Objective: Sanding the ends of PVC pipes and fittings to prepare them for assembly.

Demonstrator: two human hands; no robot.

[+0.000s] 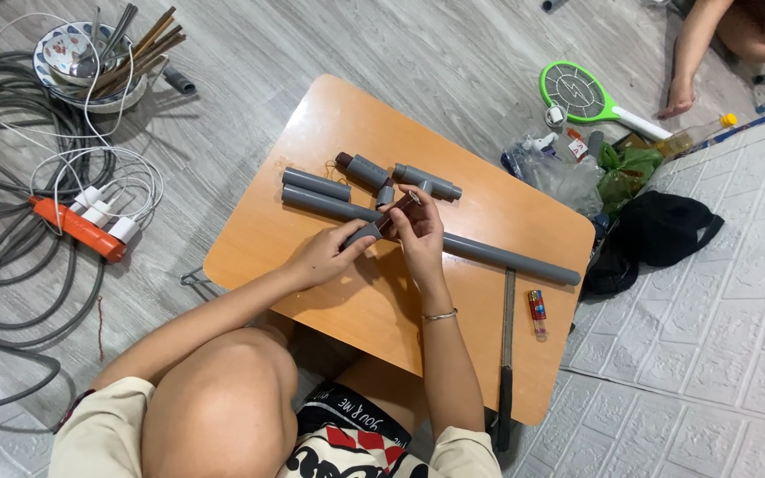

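On a small orange table [347, 310] my left hand [325, 254] grips a short grey pipe piece [362, 235]. Touching that same piece from the other side, my right hand [420, 232] pinches a thin dark tool or brush [397, 214] at its end. Directly behind both hands runs a long grey pipe [489, 252], lying across the table. A short pipe length [315, 184], a pipe with a dark end [363, 169] and a tee fitting [427, 181] lie beyond it.
A metal saw blade [507, 336] and a lighter [537, 311] lie at the table's right edge. Left on the floor are grey cable coils [11, 265], an orange power strip [77, 228] and a bowl of chopsticks [90, 57]. Another person's hand [676, 97] rests near a green electric swatter [582, 93].
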